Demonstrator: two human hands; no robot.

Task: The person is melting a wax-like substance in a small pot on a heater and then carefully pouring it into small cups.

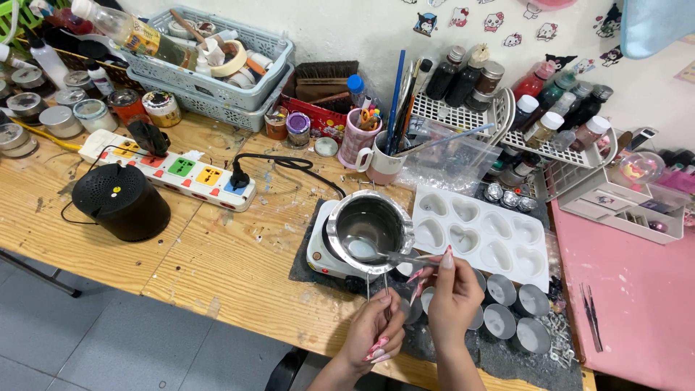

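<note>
A head-worn camera looks down at a cluttered wooden worktable [217, 253]. Just below centre sits a small stainless steel melting pot [370, 230] on a white electric hot plate [319, 255], with a pale patch of melted material at the pot's bottom.

The person's right hand [452, 289], at about 5 o'clock from the pot, pinches a metal spoon [384, 254] between thumb and fingertips; the spoon's bowl dips into the pot at its lower edge. The left hand [376, 329], at 6 o'clock from the pot and just beside the right wrist, is curled around the pot's thin wire handle [376, 286] (whether the grip is tight cannot be told).

At 3 o'clock from the pot, touching the hot plate's mat, lies a white silicone mould [481, 235] with heart-shaped cavities. Below it, at 4 o'clock, small round metal tins [517, 318] cluster together, some holding pale filling.

At 9 o'clock, well apart, stands a black round speaker [121, 201], with a white power strip [181, 172] with coloured sockets just behind it. At 12 o'clock a mug of brushes [384, 156] stands near racks of small bottles [550, 101].
</note>
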